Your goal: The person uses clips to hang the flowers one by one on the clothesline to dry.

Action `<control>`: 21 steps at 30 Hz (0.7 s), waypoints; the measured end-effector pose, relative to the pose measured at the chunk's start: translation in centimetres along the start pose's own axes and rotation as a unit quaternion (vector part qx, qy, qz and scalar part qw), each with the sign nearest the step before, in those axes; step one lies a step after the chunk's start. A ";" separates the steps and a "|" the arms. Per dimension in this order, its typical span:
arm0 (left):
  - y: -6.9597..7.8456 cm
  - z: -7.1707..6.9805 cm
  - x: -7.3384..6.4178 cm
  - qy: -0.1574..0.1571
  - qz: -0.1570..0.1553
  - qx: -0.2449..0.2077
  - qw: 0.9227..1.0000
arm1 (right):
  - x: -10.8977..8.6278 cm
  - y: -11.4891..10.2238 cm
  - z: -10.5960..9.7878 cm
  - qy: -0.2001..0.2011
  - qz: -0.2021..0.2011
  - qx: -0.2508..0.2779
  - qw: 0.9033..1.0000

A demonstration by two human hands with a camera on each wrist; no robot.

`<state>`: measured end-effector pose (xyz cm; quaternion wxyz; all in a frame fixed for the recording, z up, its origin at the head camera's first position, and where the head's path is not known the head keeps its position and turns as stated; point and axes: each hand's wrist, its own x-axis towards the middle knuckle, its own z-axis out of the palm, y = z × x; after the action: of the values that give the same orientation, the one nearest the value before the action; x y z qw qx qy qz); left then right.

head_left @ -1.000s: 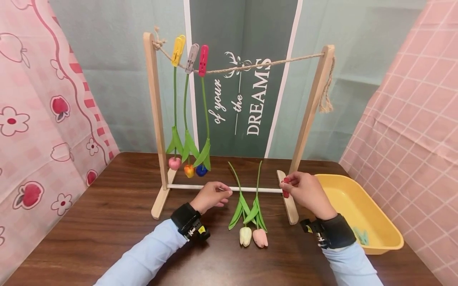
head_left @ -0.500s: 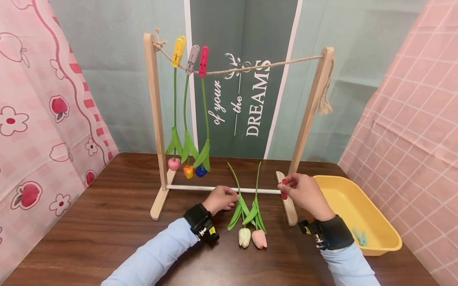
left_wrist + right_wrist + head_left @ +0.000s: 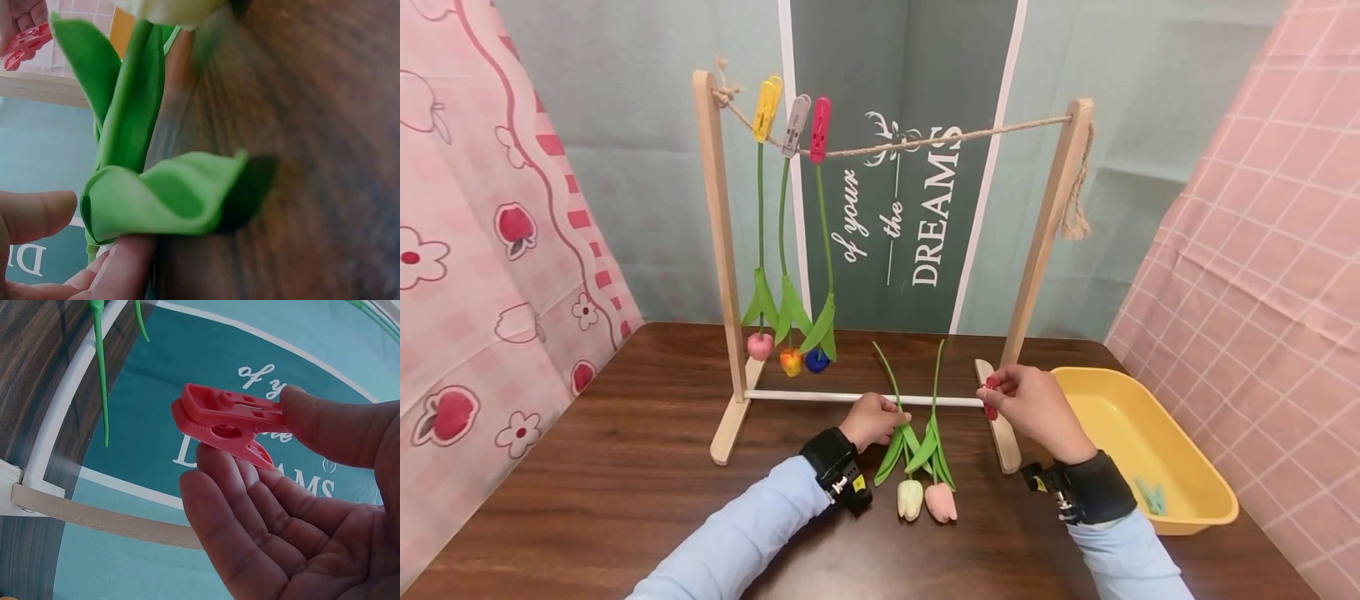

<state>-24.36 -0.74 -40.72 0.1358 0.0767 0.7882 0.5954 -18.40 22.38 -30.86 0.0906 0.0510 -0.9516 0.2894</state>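
My left hand is at the stem of the cream tulip, which lies on the table. In the left wrist view its fingers reach under a curled green leaf, while the thumb, a small gap from the leaf, stands on the other side. Beside this flower lies a pink tulip, its stem pointing away. My right hand pinches a red clothespin between thumb and fingers, near the right foot of the wooden stand. The pin's jaws are closed.
A rope spans the wooden stand; yellow, grey and red clothespins hold three hanging tulips there. A white bar crosses low. At right, a yellow basin contains a light-green clothespin.
My left hand has moved right, from beside the white bar to the cream tulip's stem. The right hand keeps the red clothespin almost in place.
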 end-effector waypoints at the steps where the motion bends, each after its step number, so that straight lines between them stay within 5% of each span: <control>1: 0.0 0.0 0.0 0.000 -0.001 0.000 1.000 | 0.0 0.0 0.0 0.000 0.000 -0.001 1.000; 13: -0.4 0.1 0.7 -0.012 0.005 -0.001 1.000 | -0.1 -0.3 0.2 0.003 -0.016 -0.010 1.000; 21: -0.6 -0.3 0.5 -0.013 0.028 0.041 0.999 | -0.1 -0.3 0.4 -0.005 -0.013 -0.003 1.000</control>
<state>-24.90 -1.04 -41.29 0.1261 0.1116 0.8078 0.5649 -18.27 21.92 -31.01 0.0896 0.0642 -0.9523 0.2846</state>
